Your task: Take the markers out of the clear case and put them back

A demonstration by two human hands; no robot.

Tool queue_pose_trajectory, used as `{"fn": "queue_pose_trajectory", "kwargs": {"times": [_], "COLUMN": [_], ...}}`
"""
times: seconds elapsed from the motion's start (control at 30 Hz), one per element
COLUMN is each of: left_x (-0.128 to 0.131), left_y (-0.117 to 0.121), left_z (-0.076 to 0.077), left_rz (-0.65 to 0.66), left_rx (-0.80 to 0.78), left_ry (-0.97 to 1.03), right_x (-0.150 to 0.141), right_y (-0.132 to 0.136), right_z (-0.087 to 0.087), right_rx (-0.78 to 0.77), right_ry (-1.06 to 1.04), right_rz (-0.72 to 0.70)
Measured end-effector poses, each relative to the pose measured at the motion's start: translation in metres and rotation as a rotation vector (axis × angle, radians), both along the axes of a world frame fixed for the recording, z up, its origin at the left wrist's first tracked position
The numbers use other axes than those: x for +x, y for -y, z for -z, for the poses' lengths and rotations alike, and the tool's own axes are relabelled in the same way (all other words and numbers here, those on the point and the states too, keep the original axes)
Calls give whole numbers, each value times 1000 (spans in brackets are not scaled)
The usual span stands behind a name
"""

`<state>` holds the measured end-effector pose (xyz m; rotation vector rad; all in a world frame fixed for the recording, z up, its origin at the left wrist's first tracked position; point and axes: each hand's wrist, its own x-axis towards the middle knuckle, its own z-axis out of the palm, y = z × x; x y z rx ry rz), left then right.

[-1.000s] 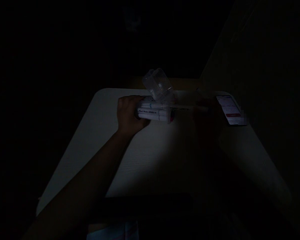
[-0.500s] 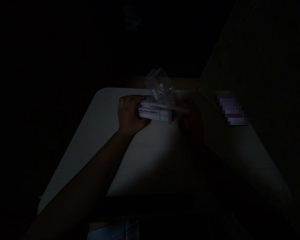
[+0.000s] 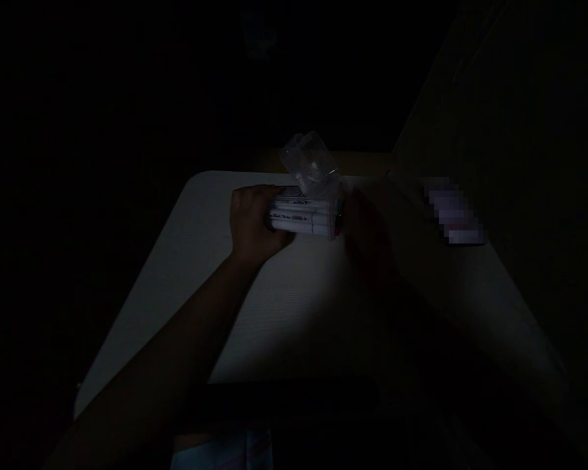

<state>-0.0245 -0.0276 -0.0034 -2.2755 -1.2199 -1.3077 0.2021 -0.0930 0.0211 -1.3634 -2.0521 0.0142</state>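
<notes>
Just one head-worn cam here, peering forward and down from the near side of the desk (image 3: pixel 186 261), close enough that the desk spans most of the width, left hand (image 3: pixel 249 222) and right hand (image 3: pixel 372 238) landing around mid-frame.

The left hand (image 3: pixel 253 223), just off centre toward nine o'clock, is bare, with rounded knuckles and a stout thumb. Below it the wrist is slim, and the left arm (image 3: pixel 181 320) broadens smoothly toward eight o'clock, bare along the stretch that can be made out; its lower end sinks into the dark. The right hand (image 3: pixel 371 235), toward three o'clock, is bare too, soft-edged in shadow, its fingers hard to tell apart. The right arm (image 3: pixel 441 326), toward four o'clock, is too dark to show whether a sleeve covers it.
</notes>
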Motion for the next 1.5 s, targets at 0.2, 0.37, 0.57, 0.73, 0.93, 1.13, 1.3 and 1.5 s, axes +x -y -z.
{"fn": "queue_pose_trajectory", "kwargs": {"times": [0.2,0.37,0.57,0.73,0.93,1.13,1.3,1.5], "left_x": [0,-1,0,-1,-2,-2,-2,-1], "left_y": [0,-1,0,0,0,0,1,0], "left_z": [-1,0,-1,0,0,0,0,1], "left_rz": [-19,-8,4,17,22,4,54,29], "left_rx": [-31,3,-27,-48,-39,-5,-10,-38], "left_ry": [-4,-2,7,15,9,-5,29,20], "right_x": [44,64,60,65,76,72,73,71], "right_y": [-20,-29,-33,-31,-31,-34,-36,-30], "right_z": [6,16,8,8,21,10,9,4], "right_rx": [-112,-224,-368,-231,-322,-369,-343,-352], "right_ry": [205,352,360,289,263,346,263,134], "right_rz": [549,579,530,617,736,666,612,601]}}
